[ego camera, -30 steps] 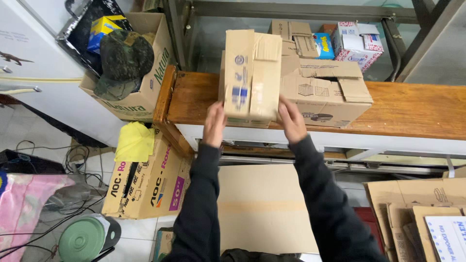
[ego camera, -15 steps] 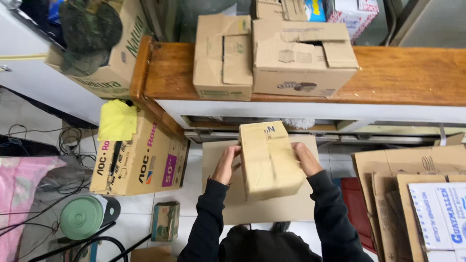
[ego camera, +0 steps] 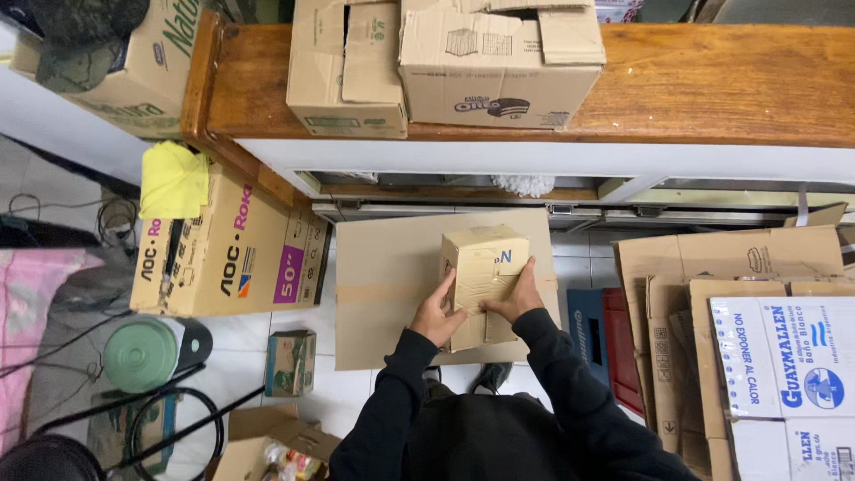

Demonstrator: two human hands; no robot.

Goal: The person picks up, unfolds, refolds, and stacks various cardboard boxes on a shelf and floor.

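Box [ego camera: 484, 281]: we hold it with left hand [ego camera: 438, 313] and right hand [ego camera: 519, 298], fingers pressed to its near end, over the flat cardboard sheet [ego camera: 383, 285] on the floor. Risk, as we judge it: with only that end gripped, the far end may tip and the box slip free.

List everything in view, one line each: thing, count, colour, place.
small cardboard box: 1, brown, taped, held over the flat sheet
flat cardboard sheet: 1, brown, on the floor below the shelf
wooden shelf: 1, orange-brown, across the top
boxes on shelf: 2, brown, side by side
corner box: 1, brown, upper left, dark cloth inside
long printed box: 1, brown, left floor
yellow cloth: 1, on the long box
green round lid: 1, lower left
tiny box: 1, brown, floor
flattened cartons: several, brown and white, right
left hand: 1, grip on the box's near left side
right hand: 1, grip on the box's near right
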